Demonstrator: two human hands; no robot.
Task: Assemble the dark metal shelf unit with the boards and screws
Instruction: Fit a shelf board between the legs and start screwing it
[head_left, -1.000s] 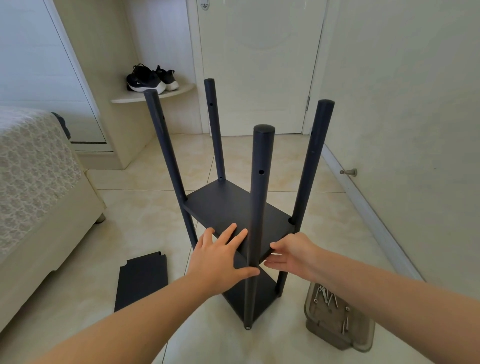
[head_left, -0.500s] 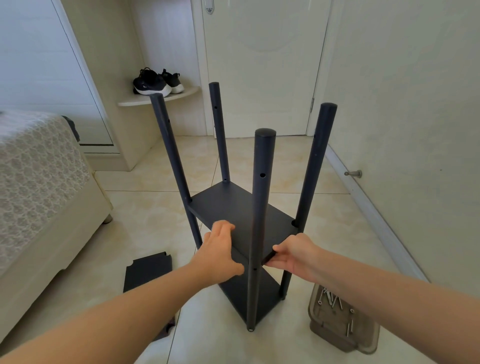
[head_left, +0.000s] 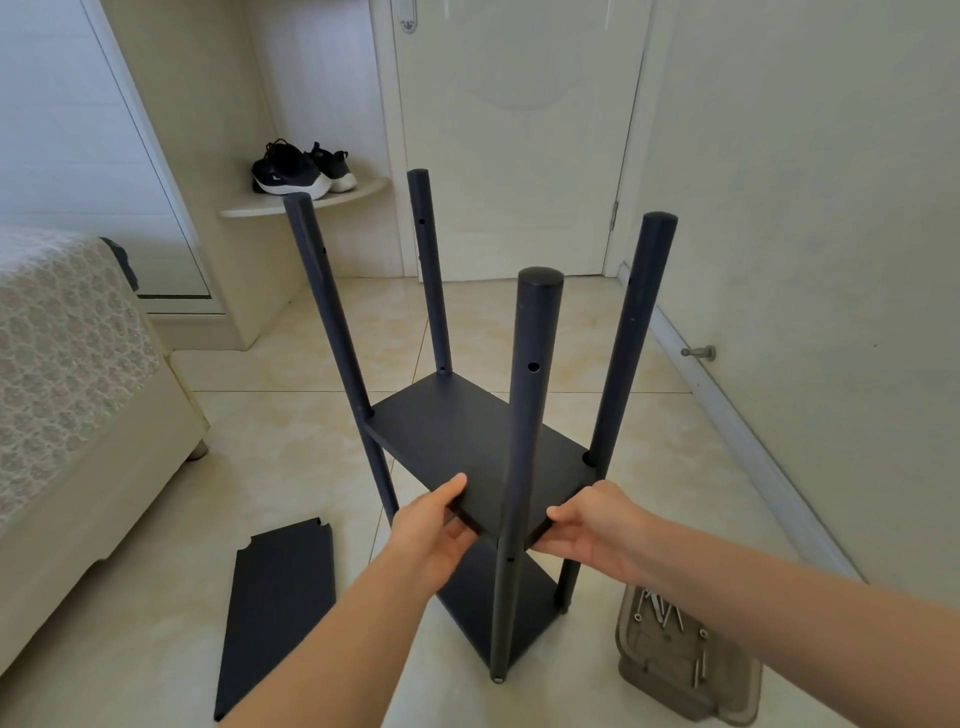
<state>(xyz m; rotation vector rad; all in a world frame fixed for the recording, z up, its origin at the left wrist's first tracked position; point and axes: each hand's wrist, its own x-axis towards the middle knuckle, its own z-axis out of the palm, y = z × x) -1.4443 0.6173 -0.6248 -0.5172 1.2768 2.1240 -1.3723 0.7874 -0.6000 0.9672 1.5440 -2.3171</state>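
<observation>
Currently we hold middle board (head_left: 467, 441), left hand (head_left: 431, 540) and right hand (head_left: 597, 530) pinching its near edge beside front post (head_left: 530, 415).

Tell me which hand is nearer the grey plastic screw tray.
Right. The right hand grips the dark board near the grey plastic screw tray; the left hand is beyond the front pole.

The shelf board (head_left: 467, 441) between the left hand (head_left: 431, 535) and the right hand (head_left: 592, 530) is matt blue-black, as are the four posts (head_left: 530, 415) around it. Left of the left hand, a loose board (head_left: 280, 608) is the same black. The floor tiles (head_left: 270, 457) are glossy cream with pale yellow marbling. Below the right hand, a translucent grey-brown tray (head_left: 670, 696) holds silver screws (head_left: 660, 610). Beyond the hands, black shoes (head_left: 291, 169) have white soles; far left, the bed cover (head_left: 62, 353) bears a pale lace pattern.
</observation>
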